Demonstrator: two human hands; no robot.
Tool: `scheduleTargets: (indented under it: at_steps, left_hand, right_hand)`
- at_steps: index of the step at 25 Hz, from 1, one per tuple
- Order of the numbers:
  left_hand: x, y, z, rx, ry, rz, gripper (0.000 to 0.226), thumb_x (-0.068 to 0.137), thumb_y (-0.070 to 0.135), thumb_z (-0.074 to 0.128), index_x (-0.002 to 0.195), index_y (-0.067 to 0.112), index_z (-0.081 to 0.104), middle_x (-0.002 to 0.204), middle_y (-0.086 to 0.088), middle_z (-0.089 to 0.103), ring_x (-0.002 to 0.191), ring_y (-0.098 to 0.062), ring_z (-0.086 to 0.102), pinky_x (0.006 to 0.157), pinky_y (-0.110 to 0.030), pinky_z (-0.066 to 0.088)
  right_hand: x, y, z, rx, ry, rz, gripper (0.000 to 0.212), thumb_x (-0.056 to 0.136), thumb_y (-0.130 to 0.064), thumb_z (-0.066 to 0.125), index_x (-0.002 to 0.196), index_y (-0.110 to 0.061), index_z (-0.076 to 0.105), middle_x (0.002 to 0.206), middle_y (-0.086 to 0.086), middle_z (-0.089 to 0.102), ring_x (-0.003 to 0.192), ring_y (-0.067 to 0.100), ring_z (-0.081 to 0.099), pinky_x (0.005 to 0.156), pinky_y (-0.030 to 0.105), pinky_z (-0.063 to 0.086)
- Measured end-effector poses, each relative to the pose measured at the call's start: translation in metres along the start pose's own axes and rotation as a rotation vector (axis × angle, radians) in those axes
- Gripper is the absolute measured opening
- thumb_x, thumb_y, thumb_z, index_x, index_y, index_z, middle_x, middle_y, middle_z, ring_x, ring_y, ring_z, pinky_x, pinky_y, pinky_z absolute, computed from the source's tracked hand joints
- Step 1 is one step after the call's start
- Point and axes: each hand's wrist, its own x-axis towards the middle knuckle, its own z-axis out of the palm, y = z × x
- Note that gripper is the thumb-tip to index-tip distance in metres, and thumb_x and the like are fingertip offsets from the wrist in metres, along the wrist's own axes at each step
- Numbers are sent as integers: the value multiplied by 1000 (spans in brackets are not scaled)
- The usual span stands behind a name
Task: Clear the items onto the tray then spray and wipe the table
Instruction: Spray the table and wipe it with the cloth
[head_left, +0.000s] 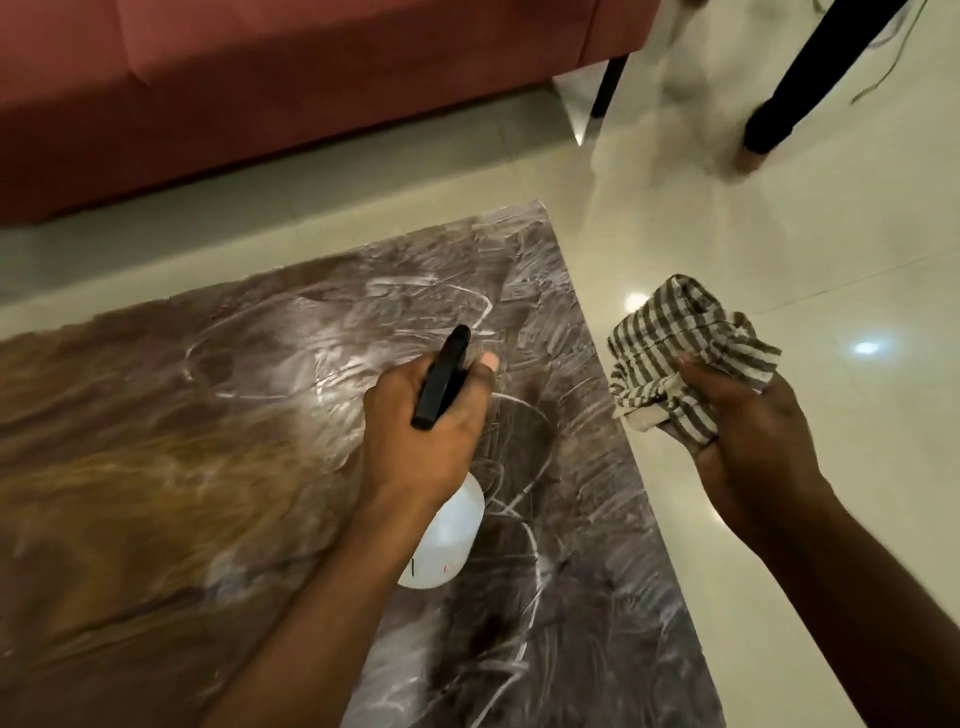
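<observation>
With left grip (421, 431) clasping white spray bottle (447, 540), right grip (748, 431) bunching grey-striped cloth (685, 353), mist glossy brown counter (156, 467) evenly.

No text, brand, number or sign could be read, the white plastic spray bottle (447, 540) with a black trigger head (441, 384) bore only a short black stroke (413, 567) and a faint red mark (448, 568) on its lower side, both too small to make out

The middle of the spray bottle (448, 540) is hidden by the left hand (428, 421), part of the striped cloth (685, 343) by the right hand (748, 431). The desk (156, 467) is cut off left and below.
</observation>
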Motion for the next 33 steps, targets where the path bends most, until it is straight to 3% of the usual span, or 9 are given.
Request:
scheduleTargets:
  at_steps: [7, 13, 17, 19, 22, 25, 28, 30, 33]
  left_hand:
    - [6, -9, 14, -142, -131, -84, 33, 98, 33, 74, 89, 2, 67, 79, -27, 71, 49, -28, 71, 57, -39, 64]
    - [20, -8, 13, -85, -64, 24, 54, 98, 44, 74, 67, 4, 57, 58, -23, 56, 48, -42, 56, 55, -55, 55]
    - [23, -4, 5, -198, -91, -29, 36, 97, 42, 74, 76, 13, 73, 70, -20, 72, 45, -27, 65, 52, -40, 59]
    - [23, -7, -2, -231, -102, -27, 28, 98, 43, 74, 80, 21, 72, 74, -21, 71, 59, -33, 74, 55, -40, 61]
    - [26, -14, -6, -173, -86, 30, 45, 97, 51, 72, 81, 9, 71, 73, -22, 69, 68, -40, 71, 59, -55, 63]
    - [28, -11, -11, -94, -34, 126, 53, 96, 50, 71, 65, 8, 59, 53, -12, 54, 48, -32, 55, 52, -42, 51]
    - [29, -13, -13, -161, -32, 140, 47, 97, 40, 76, 67, 8, 59, 54, -9, 51, 49, -29, 53, 52, -39, 48]
    - [31, -16, -14, -171, -49, 130, 37, 95, 41, 76, 72, 16, 64, 57, -3, 54, 52, -25, 55, 53, -35, 50]
    - [30, -20, -13, -150, -75, 134, 36, 97, 42, 75, 71, 21, 61, 58, -3, 52, 51, -25, 52, 53, -35, 48]
  right_hand:
    - [53, -8, 6, -80, -58, -124, 39, 105, 3, 56, 141, -8, 64, 134, 8, 75, 123, 26, 73, 108, 51, 56]
    - [107, -6, 67, -450, -79, -359, 34, 100, -23, 64, 133, -25, 71, 117, -2, 78, 105, 18, 73, 97, 57, 61]
    - [131, -2, 118, -685, -153, -450, 44, 98, -17, 61, 142, -24, 67, 125, -3, 76, 111, 14, 70, 101, 37, 57]
    - [139, -1, 135, -680, -193, -437, 50, 93, -18, 61, 142, -24, 67, 123, -10, 75, 113, 10, 70, 102, 30, 56]
    - [157, -3, 136, -603, -93, -411, 45, 92, -13, 60, 134, -27, 72, 112, -10, 78, 106, 14, 75, 101, 45, 61]
    - [178, -6, 125, -530, -25, -410, 40, 89, -22, 58, 125, -29, 74, 107, -7, 80, 102, 21, 76, 96, 60, 61]
    - [173, -10, 126, -637, -73, -441, 40, 90, -22, 57, 126, -30, 72, 101, -9, 76, 94, 18, 71, 96, 56, 61]
    - [166, 1, 134, -842, -264, -445, 53, 93, -15, 61, 144, -29, 65, 133, 0, 73, 123, 21, 67, 110, 41, 52]
    - [157, 23, 147, -1307, -496, -554, 71, 101, -18, 62, 165, -28, 35, 177, 4, 22, 166, 28, 13, 134, 48, 14]
